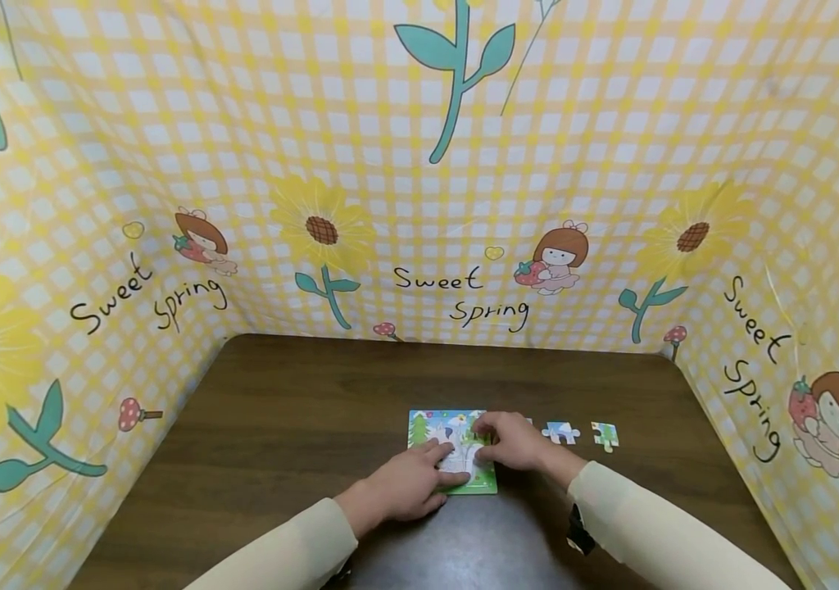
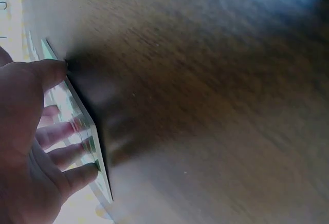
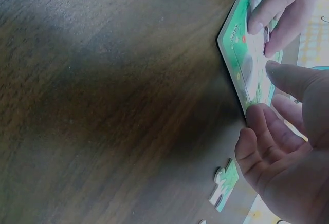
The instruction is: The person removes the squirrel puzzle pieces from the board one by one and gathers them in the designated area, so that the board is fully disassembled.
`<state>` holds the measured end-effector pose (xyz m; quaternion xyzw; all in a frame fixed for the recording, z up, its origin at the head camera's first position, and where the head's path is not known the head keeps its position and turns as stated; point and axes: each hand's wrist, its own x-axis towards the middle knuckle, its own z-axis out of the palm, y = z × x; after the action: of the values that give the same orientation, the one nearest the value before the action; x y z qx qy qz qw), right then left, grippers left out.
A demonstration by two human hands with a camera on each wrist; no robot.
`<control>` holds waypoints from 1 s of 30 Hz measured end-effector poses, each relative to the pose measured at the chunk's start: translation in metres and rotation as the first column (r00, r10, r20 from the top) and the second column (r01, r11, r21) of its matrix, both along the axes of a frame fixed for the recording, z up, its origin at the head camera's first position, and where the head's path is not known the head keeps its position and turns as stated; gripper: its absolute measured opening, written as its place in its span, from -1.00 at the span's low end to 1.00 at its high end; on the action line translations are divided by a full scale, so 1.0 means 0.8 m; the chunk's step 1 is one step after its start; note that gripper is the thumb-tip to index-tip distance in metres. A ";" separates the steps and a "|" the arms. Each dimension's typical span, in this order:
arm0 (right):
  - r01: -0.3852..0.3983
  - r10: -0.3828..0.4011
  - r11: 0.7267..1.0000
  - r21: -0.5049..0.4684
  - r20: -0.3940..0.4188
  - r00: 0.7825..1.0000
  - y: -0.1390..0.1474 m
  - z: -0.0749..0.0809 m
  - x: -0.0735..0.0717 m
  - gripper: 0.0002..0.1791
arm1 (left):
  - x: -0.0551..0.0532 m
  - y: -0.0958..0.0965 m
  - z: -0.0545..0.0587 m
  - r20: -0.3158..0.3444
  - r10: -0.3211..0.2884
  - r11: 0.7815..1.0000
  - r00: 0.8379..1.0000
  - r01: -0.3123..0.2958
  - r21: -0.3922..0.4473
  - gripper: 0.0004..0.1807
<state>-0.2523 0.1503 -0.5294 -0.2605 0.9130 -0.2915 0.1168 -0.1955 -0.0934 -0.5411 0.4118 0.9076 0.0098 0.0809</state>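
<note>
A jigsaw puzzle board (image 1: 489, 485) with a green border and a snowy picture lies on the brown table. Spread across its left and lower part, my left hand (image 1: 406, 482) rests its fingers on the picture, while its thumb is at the near edge in the left wrist view. My right hand (image 1: 515, 441) is over the board's right side. Its thumb and forefinger stand apart, about a piece's width, around a puzzle piece (image 1: 475, 435) there. The other fingers curl by the board's edge in the right wrist view. The hands partly hide the picture.
To the right lie a blue-and-white puzzle piece (image 1: 561, 432) and a green tree piece (image 1: 604, 435). Another piece (image 1: 528, 422) shows partly behind my right hand. A yellow checked cloth (image 1: 360, 156) walls the table (image 1: 301, 385) at the back and both sides.
</note>
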 end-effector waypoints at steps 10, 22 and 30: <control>0.003 -0.002 1.000 -0.009 0.038 0.999 -0.004 0.001 -0.006 -0.69 | 0.005 0.001 0.001 0.037 0.024 1.000 0.999 -0.024 -0.014 -0.43; 0.020 -0.020 1.000 0.000 0.051 0.999 -0.010 -0.006 -0.010 -0.69 | 0.012 -0.001 0.000 0.002 0.008 1.000 1.000 -0.008 -0.017 -0.36; 0.008 -0.007 1.000 -0.017 0.038 0.999 -0.009 -0.008 -0.011 -0.75 | 0.011 0.000 -0.006 -0.023 0.003 1.000 1.000 -0.004 -0.025 -0.36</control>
<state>-0.2610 0.1428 -0.5361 -0.2524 0.9090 -0.3049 0.1308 -0.1869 -0.0938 -0.5457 0.4093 0.9092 -0.0063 0.0756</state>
